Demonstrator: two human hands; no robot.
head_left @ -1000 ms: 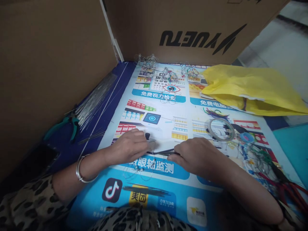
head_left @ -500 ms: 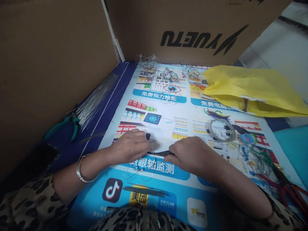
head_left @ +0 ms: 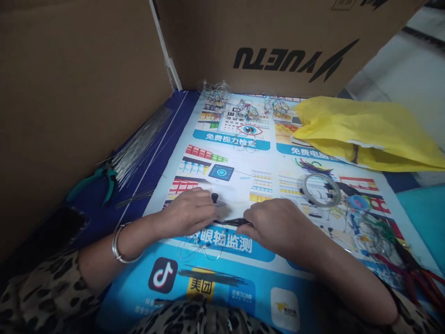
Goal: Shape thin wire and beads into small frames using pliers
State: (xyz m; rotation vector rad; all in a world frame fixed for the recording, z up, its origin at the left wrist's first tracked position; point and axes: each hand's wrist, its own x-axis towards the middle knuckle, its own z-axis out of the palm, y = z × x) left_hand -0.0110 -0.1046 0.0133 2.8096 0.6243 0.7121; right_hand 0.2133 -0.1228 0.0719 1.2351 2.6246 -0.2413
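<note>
Both hands are over the middle of a printed poster (head_left: 239, 185). Fingers of my left hand (head_left: 190, 211) are closed around one end of some thin dark strands (head_left: 231, 222). The other end is pinched in my right hand (head_left: 269, 225), a short gap away. Below my left hand, a thin clear wire piece with small beads (head_left: 203, 246) lies or hangs over the poster; whether it joins the strands is too small to tell. Nearer my body lies a bundle of dark wires (head_left: 212, 277).
Teal pliers (head_left: 93, 182) and silvery wires (head_left: 141, 148) lie left. Right are a tape roll (head_left: 320, 190), tangled wire pieces (head_left: 373, 227), red-handled tools (head_left: 417, 278) and a yellow bag (head_left: 365, 130). Cardboard (head_left: 278, 28) stands behind wire ornaments (head_left: 248, 109).
Both hands stay closed on the dark strands in nearly the same place. The beaded wire piece beneath them has shifted slightly, and the whole view has moved a little.
</note>
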